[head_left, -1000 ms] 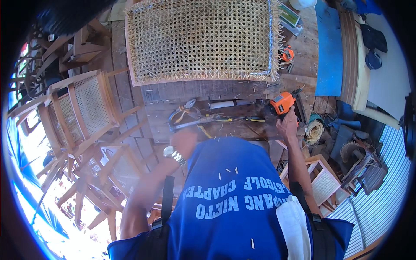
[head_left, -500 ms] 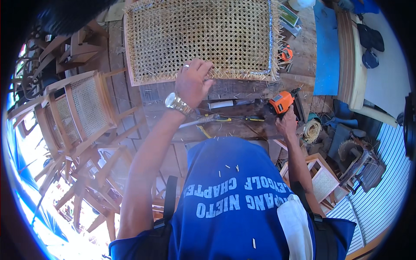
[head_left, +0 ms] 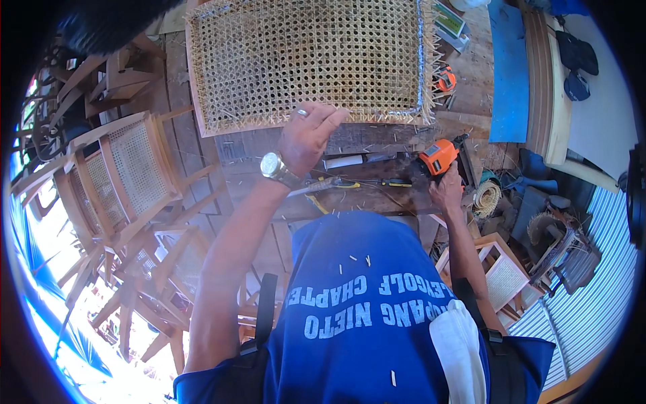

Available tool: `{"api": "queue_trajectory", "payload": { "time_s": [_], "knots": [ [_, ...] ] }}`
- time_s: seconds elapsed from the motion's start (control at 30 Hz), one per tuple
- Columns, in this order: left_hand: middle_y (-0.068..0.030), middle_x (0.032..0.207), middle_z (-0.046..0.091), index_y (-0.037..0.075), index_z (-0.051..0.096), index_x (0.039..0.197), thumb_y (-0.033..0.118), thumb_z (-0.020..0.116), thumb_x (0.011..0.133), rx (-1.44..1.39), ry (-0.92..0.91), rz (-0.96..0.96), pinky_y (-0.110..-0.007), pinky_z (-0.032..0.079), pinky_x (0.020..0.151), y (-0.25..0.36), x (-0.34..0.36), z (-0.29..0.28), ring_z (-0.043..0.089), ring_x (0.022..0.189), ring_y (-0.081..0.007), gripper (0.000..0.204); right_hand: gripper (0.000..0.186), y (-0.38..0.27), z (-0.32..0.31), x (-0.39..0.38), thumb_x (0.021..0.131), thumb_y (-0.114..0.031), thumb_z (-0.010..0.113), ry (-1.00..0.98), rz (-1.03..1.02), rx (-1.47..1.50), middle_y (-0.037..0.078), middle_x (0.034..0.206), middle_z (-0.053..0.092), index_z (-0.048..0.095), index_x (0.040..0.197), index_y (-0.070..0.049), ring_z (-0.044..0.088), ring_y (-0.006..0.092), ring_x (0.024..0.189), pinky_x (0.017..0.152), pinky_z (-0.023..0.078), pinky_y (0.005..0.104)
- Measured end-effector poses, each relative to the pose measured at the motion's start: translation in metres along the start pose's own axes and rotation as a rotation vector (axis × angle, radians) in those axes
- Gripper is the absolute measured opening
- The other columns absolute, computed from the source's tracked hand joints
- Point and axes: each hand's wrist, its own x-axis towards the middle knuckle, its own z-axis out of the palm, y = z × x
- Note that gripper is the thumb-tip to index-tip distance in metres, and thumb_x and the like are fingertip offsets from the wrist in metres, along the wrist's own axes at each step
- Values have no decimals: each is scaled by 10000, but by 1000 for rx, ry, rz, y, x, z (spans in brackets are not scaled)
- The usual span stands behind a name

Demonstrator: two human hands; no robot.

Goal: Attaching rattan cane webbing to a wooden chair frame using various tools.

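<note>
The big woven cane panel (head_left: 309,64) lies flat on the wooden bench (head_left: 471,101), in front of the person. It is full of little holes, and lots of short cane ends stick out around its edges. A strip of blue and white runs down its right side.

The left hand (head_left: 304,143) is at the near edge of the panel, left of the middle. Its fingers (head_left: 330,122) are bent and close together, over the edge. I cannot tell if they pinch a bit of cane or only touch it. There is a ring on one finger and a shiny watch (head_left: 277,167) on the wrist.

The right hand (head_left: 447,190) is nearer the person than the panel, past its near right corner. Its fingers are wrapped around the handle of an orange tool (head_left: 439,157), which is well apart from the panel.

Between the panel and the person are a tool with a white handle (head_left: 343,161) and a black and yellow screwdriver (head_left: 396,182). An orange tape measure (head_left: 445,81) sits just beside the right edge of the panel. A long blue board (head_left: 508,81) is farther to the right of the panel. A wooden chair (head_left: 134,161) with a cane back is to the left of the panel.
</note>
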Motion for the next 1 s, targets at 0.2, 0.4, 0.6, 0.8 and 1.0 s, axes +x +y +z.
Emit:
{"api": "queue_trajectory", "payload": {
  "time_s": [0.2, 0.4, 0.6, 0.8, 1.0],
  "knots": [
    [-43, 955, 708, 105, 571, 1350, -47, 750, 769, -68, 179, -157, -388, 560, 771, 10, -13, 23, 658, 902, -254, 627, 791, -1, -1, 1, 811, -189, 705, -5, 2, 50, 254, 1136, 567, 287, 1432, 68, 554, 465, 1041, 910, 443, 543],
    [-39, 904, 704, 110, 540, 1399, -52, 746, 786, -12, 236, -236, -357, 569, 697, 13, -16, 28, 675, 837, -239, 667, 803, 2, 2, -4, 799, -173, 712, 78, -68, 27, 255, 1098, 565, 285, 1436, 67, 553, 456, 1005, 882, 437, 545],
    [-54, 898, 700, 92, 589, 1319, -41, 735, 802, -91, 245, -208, -368, 564, 697, 4, -15, 32, 675, 807, -253, 553, 827, 5, 1, -7, 774, -118, 690, 125, -99, 45, 249, 1091, 562, 275, 1463, 71, 553, 450, 991, 879, 440, 524],
    [-74, 947, 709, 98, 620, 1271, 0, 761, 817, -98, 190, -159, -352, 570, 728, -6, -17, 33, 690, 857, -252, 485, 733, -7, -26, -22, 805, -132, 637, 205, -201, 81, 245, 1076, 602, 344, 1466, -13, 603, 439, 978, 841, 472, 516],
    [-79, 940, 676, 98, 589, 1327, -47, 713, 795, -169, 161, -132, -386, 548, 767, 2, -21, 25, 651, 886, -276, 565, 406, -17, -78, -51, 890, -238, 645, 76, 19, 170, 235, 895, 671, 543, 1216, -18, 671, 420, 832, 747, 513, 483]
  ]
}}
